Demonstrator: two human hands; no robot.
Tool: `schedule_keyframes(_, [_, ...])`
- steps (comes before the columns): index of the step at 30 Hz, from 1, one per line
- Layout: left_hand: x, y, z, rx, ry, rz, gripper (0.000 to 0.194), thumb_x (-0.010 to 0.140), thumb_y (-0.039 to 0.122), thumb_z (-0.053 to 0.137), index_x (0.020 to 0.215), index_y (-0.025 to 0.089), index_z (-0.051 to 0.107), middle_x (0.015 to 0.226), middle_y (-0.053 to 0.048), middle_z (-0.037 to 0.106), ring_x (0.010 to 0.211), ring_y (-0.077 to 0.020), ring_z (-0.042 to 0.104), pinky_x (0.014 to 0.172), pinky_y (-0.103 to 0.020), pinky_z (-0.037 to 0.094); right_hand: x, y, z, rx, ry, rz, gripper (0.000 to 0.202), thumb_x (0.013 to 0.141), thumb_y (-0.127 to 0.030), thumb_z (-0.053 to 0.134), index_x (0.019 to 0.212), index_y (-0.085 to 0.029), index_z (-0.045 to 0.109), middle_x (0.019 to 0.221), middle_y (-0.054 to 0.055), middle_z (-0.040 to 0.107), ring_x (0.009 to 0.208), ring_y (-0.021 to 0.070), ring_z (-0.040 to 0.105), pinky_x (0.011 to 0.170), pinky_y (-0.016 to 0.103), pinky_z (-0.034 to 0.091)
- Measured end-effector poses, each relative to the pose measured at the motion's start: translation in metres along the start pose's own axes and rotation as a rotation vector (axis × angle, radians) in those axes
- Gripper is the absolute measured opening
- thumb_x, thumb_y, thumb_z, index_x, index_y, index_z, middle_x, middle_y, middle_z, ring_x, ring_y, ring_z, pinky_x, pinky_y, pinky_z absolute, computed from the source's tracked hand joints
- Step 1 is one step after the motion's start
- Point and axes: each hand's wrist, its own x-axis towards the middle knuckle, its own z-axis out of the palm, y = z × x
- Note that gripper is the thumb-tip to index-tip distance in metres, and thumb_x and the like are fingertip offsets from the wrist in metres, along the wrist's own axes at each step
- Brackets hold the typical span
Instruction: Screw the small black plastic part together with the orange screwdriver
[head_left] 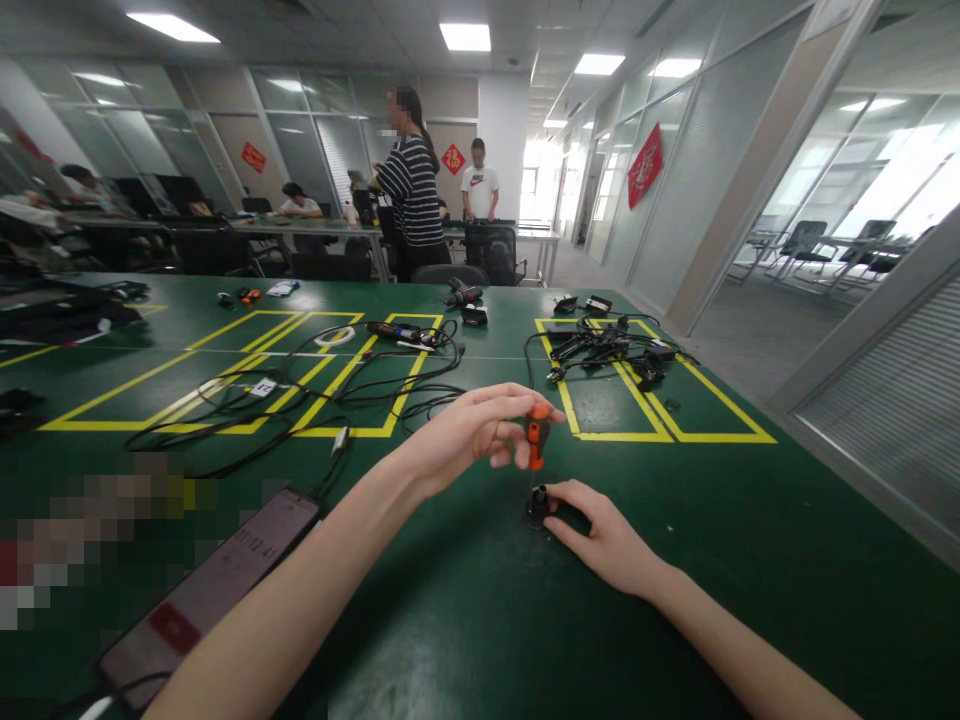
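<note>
An orange and black screwdriver (537,436) stands upright, its shaft pointing down into a small black part (538,508) on the green table. My left hand (487,425) is closed on the screwdriver's handle from the left, with fingertips at its top and side. From the right, my right hand (589,525) pinches the black part between thumb and fingers against the tabletop. The screwdriver's tip meets the part, but the exact contact point is too small to make out.
A phone (217,590) lies at the lower left by my left forearm. Black cables (285,420) loop across the left of the green table (720,540). Dark cabled parts (600,345) are heaped at the right, within yellow tape. A power drill (463,293) lies farther back. Several people are beyond.
</note>
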Motion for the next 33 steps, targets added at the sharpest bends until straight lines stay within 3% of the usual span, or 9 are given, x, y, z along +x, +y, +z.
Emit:
schedule_keyframes(4, [0.0000,-0.0004,0.0008,-0.020,0.010,-0.016,0.027,0.087,0.039,0.067,0.104,0.018,0.063,0.103,-0.009,0.069,0.060,-0.0085,0.058,0.049,-0.020,0.033,0.0000,-0.0001,-0.0001,-0.004,-0.001,-0.004,0.028,0.094,-0.025,0.059,0.121,-0.022,0.062,0.105,0.008,0.068,0.096,0.0233,0.064,0.089,0.041,0.053])
schedule_keyframes(8, [-0.0022,-0.0006,0.0007,0.009,0.047,-0.005,0.040,0.080,0.033,0.076,0.117,0.022,0.066,0.095,-0.003,0.065,0.056,-0.0039,0.046,0.048,-0.019,0.026,0.0001,-0.0012,-0.0006,-0.005,-0.010,0.006,0.027,0.094,-0.025,0.059,0.121,-0.022,0.062,0.105,0.008,0.068,0.096,0.0231,0.064,0.089,0.040,0.053])
schedule_keyframes(10, [-0.0026,-0.0007,0.0003,0.028,0.043,-0.004,0.035,0.080,0.033,0.077,0.111,0.020,0.069,0.085,-0.001,0.062,0.054,-0.0034,0.044,0.048,-0.019,0.024,0.0001,-0.0015,-0.0008,-0.004,-0.013,0.010,0.027,0.094,-0.025,0.059,0.120,-0.022,0.062,0.105,0.008,0.068,0.096,0.0231,0.064,0.089,0.040,0.053])
schedule_keyframes(12, [-0.0022,-0.0006,0.0000,0.039,0.031,-0.002,0.028,0.082,0.035,0.075,0.103,0.017,0.071,0.083,-0.002,0.063,0.055,-0.0044,0.048,0.048,-0.018,0.027,0.0000,-0.0011,-0.0007,-0.005,-0.011,0.010,0.027,0.094,-0.025,0.059,0.120,-0.022,0.062,0.105,0.008,0.068,0.096,0.0231,0.064,0.089,0.040,0.053])
schedule_keyframes(17, [0.0008,-0.0008,0.0005,-0.018,-0.018,0.015,0.031,0.089,0.043,0.063,0.102,0.015,0.065,0.108,-0.013,0.069,0.061,-0.0107,0.062,0.051,-0.021,0.039,-0.0001,0.0008,0.0008,-0.016,0.007,-0.004,0.028,0.093,-0.025,0.059,0.121,-0.022,0.062,0.104,0.008,0.068,0.096,0.0231,0.064,0.089,0.040,0.053])
schedule_keyframes(24, [-0.0008,-0.0026,0.0000,-0.006,0.051,-0.001,0.038,0.083,0.036,0.073,0.116,0.019,0.067,0.099,-0.006,0.066,0.056,-0.0045,0.049,0.047,-0.019,0.028,0.0002,0.0009,0.0012,-0.010,0.003,-0.002,0.027,0.093,-0.024,0.059,0.120,-0.022,0.062,0.104,0.008,0.068,0.096,0.0227,0.064,0.089,0.039,0.053])
schedule_keyframes(28, [-0.0016,-0.0024,-0.0015,0.027,0.059,-0.012,0.029,0.082,0.036,0.075,0.103,0.016,0.071,0.083,-0.003,0.063,0.055,-0.0038,0.047,0.048,-0.018,0.026,0.0002,0.0004,0.0008,-0.005,-0.001,0.003,0.026,0.093,-0.024,0.060,0.119,-0.022,0.062,0.104,0.008,0.068,0.095,0.0225,0.064,0.088,0.039,0.052])
schedule_keyframes(33, [0.0004,-0.0016,-0.0022,-0.023,-0.015,0.015,0.024,0.088,0.037,0.065,0.100,0.016,0.065,0.106,-0.010,0.069,0.061,-0.0100,0.062,0.051,-0.020,0.038,-0.0002,0.0011,0.0009,-0.005,0.003,0.005,0.027,0.093,-0.024,0.060,0.120,-0.022,0.062,0.105,0.008,0.068,0.097,0.0230,0.064,0.090,0.040,0.052])
